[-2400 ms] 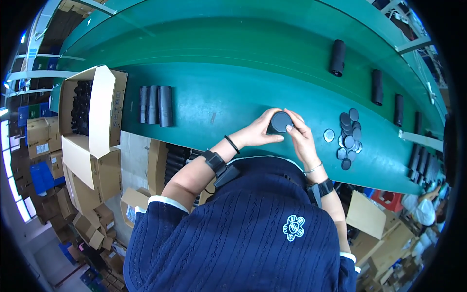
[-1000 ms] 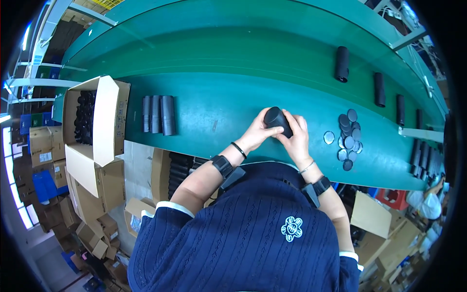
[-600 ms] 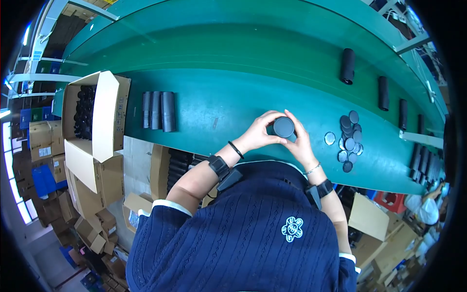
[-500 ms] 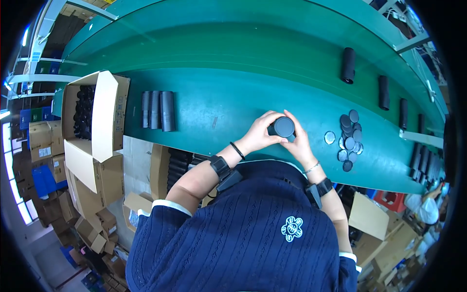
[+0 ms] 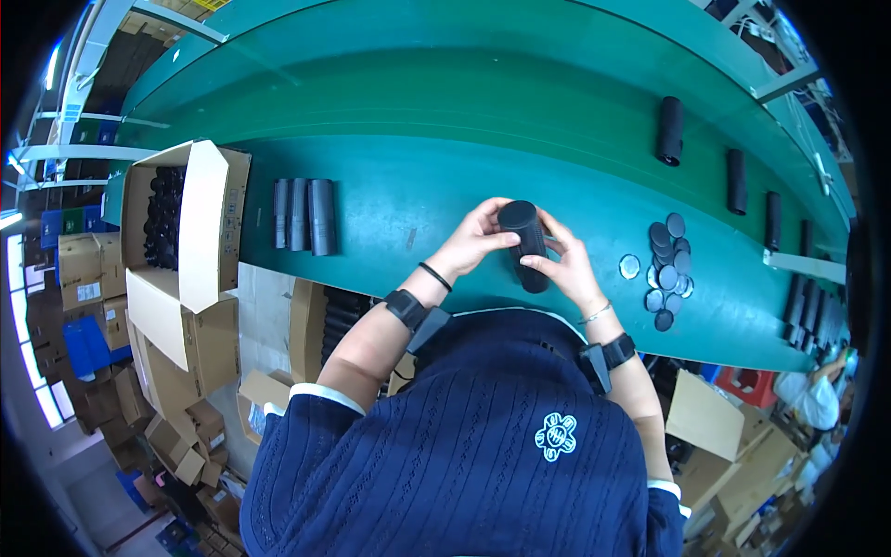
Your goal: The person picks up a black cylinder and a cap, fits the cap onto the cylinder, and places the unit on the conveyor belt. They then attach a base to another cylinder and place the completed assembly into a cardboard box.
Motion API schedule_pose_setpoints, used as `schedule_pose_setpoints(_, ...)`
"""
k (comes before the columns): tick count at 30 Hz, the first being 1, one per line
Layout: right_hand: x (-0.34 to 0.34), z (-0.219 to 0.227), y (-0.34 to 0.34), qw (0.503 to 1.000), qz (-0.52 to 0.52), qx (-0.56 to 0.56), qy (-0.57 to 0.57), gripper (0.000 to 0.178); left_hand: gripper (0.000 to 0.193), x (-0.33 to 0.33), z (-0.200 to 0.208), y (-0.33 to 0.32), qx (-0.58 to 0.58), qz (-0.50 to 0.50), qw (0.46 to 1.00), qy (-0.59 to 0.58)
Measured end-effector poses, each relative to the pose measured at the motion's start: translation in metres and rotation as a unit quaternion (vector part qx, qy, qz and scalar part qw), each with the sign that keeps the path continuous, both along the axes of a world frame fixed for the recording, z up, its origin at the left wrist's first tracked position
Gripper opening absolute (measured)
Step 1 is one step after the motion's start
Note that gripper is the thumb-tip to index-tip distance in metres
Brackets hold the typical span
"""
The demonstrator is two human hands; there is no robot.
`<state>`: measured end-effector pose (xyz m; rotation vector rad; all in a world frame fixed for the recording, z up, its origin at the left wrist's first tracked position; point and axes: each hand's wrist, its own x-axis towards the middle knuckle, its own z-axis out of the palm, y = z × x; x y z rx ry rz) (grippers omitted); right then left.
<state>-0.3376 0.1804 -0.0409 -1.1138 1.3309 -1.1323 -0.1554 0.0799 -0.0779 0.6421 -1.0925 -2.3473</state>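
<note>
A black ribbed cylinder (image 5: 529, 255) is tilted between my two hands above the green bench, its round flat end facing up and away. My left hand (image 5: 480, 241) grips it near that end, thumb and fingers closed on it. Lower down the side, my right hand (image 5: 564, 264) is closed on it with the thumb across the front. To the right lies a loose pile of round black discs (image 5: 667, 277), with one shiny-faced disc (image 5: 629, 266) apart from it. Three similar black cylinders (image 5: 321, 218) lie side by side at the left.
An open cardboard box (image 5: 204, 227) full of black parts stands at the bench's left end. More black cylinders lie on the green strip (image 5: 418, 93) beyond, one being a dark cylinder (image 5: 670, 132). A red crate (image 5: 742, 384) and another person (image 5: 817, 395) are at the right.
The cylinder has tipped from end-on, so its ribbed side now shows. My left hand has shifted slightly left and up; my right thumb has moved onto the cylinder's side.
</note>
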Motion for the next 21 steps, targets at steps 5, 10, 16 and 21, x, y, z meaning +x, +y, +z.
schedule_pose_setpoints(5,0.001,0.011,0.004,0.999,-0.009,-0.032,0.039,0.070,0.059,0.002,0.009,0.003,0.106,-0.005,0.988,0.109)
schedule_pose_setpoints(10,-0.006,-0.007,0.006,0.963,-0.070,0.069,-0.249,0.050,0.054,-0.008,0.016,0.005,0.066,0.025,0.997,0.043)
schedule_pose_setpoints(16,-0.007,-0.014,0.001,0.964,-0.092,0.138,-0.210,0.043,0.050,-0.023,0.012,0.011,0.013,0.064,0.988,-0.139)
schedule_pose_setpoints(21,-0.007,-0.012,-0.008,0.951,-0.113,0.180,-0.227,0.042,0.062,-0.035,-0.009,0.017,-0.191,0.076,0.949,-0.241)
